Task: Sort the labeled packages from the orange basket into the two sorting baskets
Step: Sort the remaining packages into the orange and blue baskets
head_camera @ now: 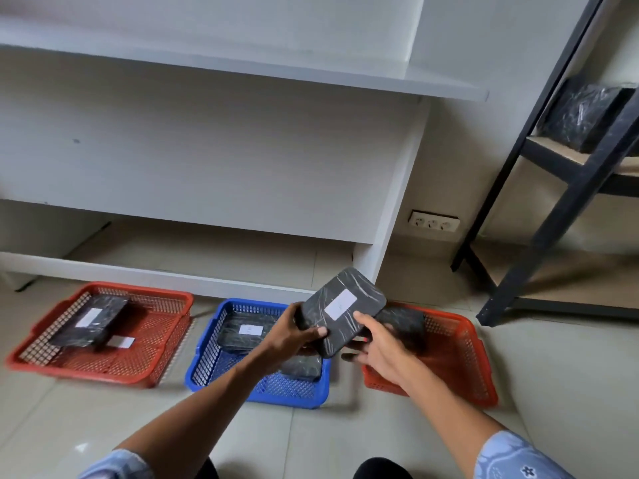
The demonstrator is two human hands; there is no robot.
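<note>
Both my left hand [297, 331] and right hand [377, 350] grip one black package [342, 311], label tilted up toward me to read. Blue basket [207, 354] sits below-left, orange basket [463, 344] right behind.

No writing could be read anywhere; the white label [340, 305] on the black-wrapped package [342, 311] held at centre showed only a faint, illegible mark; at nine o'clock, the labels on the packages in the left red basket [41, 354] were blurred blank; at about eight o'clock from the held package, the label [250, 330] on the package in the blue basket [200, 371] carried small print too blurred to make out.
</note>
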